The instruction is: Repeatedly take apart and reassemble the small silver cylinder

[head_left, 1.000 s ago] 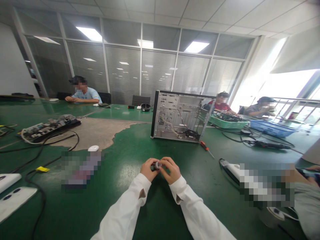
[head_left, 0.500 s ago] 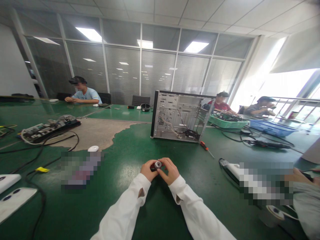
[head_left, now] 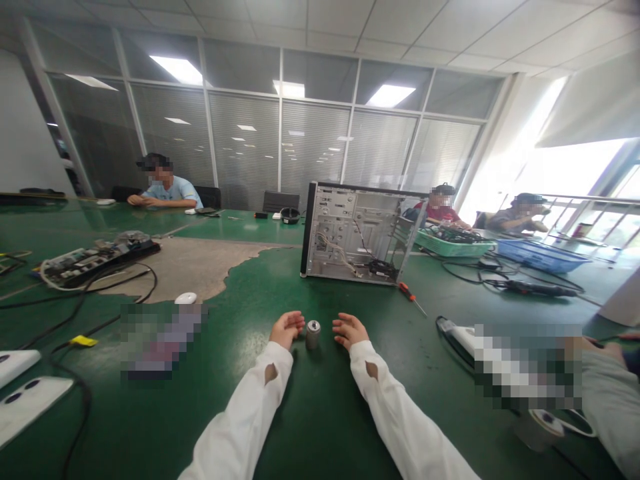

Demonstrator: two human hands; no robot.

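A small metal can-like cylinder (head_left: 313,335) stands upright on the green table (head_left: 320,413), between my two hands. Just to its left is my left hand (head_left: 287,329), fingers apart and holding nothing. On the other side, a little farther off, my right hand (head_left: 351,331) is also open and empty. Behind them stands an open computer case (head_left: 357,233) with loose cables inside. A screwdriver (head_left: 413,297) with an orange-red handle lies by the case's lower right corner.
Left lie a loaded power strip (head_left: 97,261), black cables and a blurred flat object (head_left: 165,343). Green (head_left: 455,247) and blue (head_left: 543,255) baskets stand at the back right. A person's grey sleeve (head_left: 607,393) reaches in from the right; other people sit farther back.
Both hands have let go of the cylinder and moved apart, left hand to the left, right hand to the right. The cylinder now stands by itself on the table.
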